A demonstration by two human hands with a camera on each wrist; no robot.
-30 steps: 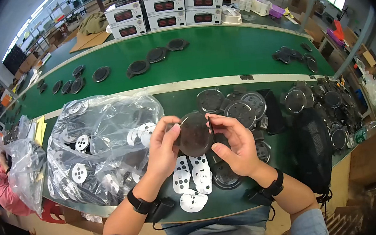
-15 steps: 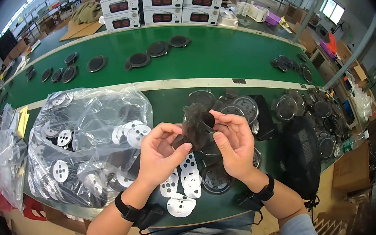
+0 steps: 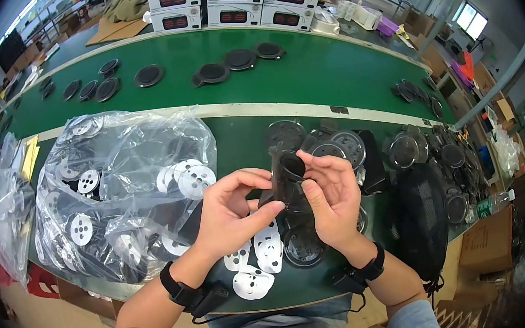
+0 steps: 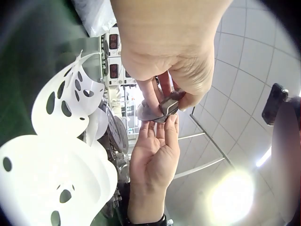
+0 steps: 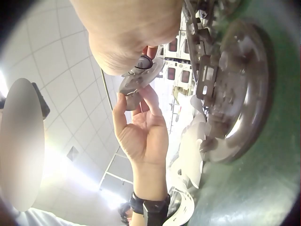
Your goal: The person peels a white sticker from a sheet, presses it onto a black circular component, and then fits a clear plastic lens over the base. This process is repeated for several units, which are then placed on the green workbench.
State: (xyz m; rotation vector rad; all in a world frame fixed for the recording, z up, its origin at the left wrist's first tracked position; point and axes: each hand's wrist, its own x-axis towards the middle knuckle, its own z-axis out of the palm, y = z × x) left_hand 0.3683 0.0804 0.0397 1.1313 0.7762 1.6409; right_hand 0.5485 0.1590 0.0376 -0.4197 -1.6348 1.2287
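Observation:
In front of the chest, my left hand (image 3: 232, 213) pinches a smoky translucent round plastic cover (image 3: 279, 176) by its tab, thumb and fingers on either side. The cover is turned nearly edge-on in the head view. Opposite, my right hand (image 3: 332, 198) holds a small black round piece (image 3: 293, 164) between thumb and fingers, up against the cover's face. The right wrist view shows the cover (image 5: 153, 71) tilted, with a dark ring (image 5: 145, 61) on the right hand's side. Below the hands lie white sheets with holes (image 3: 268, 249) and similar smoky covers (image 3: 304, 248).
A clear plastic bag (image 3: 123, 138) of white perforated discs spreads to the left. More smoky covers (image 3: 403, 150) and a black mesh pouch (image 3: 419, 224) sit to the right. Across the green bench (image 3: 165, 104) lie several dark round parts, with boxed radios (image 3: 234, 15) behind.
The cover has turned from face-on to nearly edge-on. My right hand has brought the black piece from beside the cover's edge to its face. The left thumb has shifted down to the tab.

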